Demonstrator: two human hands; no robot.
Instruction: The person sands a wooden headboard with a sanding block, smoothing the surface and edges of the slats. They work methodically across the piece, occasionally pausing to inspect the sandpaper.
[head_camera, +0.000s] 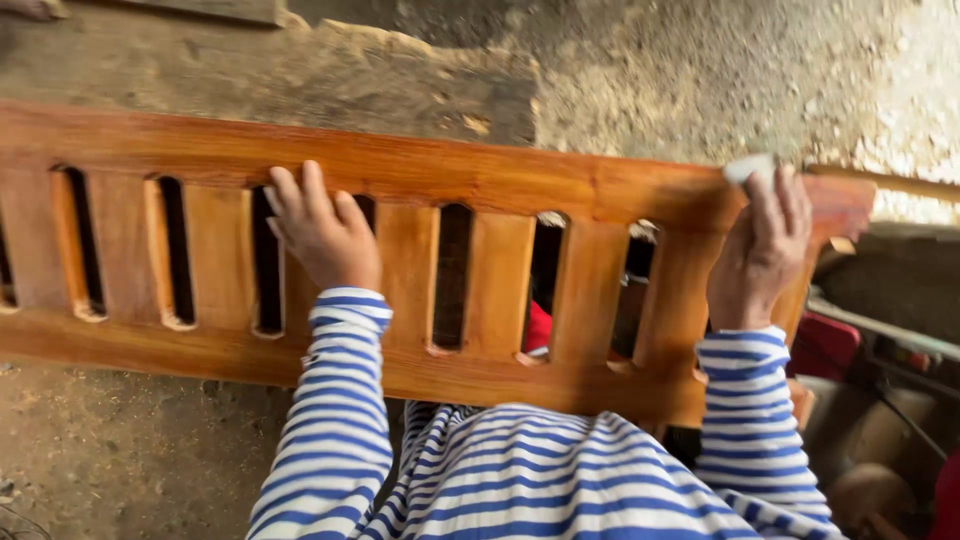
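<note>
A long slatted wooden panel (480, 180), glossy orange-brown, lies across my lap from left to right. My left hand (322, 232) rests flat on the slats near the middle, fingers spread toward the top rail. My right hand (762, 245) presses on the right end of the top rail, with a small white pad or cloth (750, 167) under its fingertips. Both arms wear blue and white striped sleeves.
Rough earthen ground and a worn stone or concrete slab (330, 75) lie behind the panel. At the right are dark and red objects (830, 345) and a pale plank or edge (900, 185). Dirt floor (110, 450) shows at lower left.
</note>
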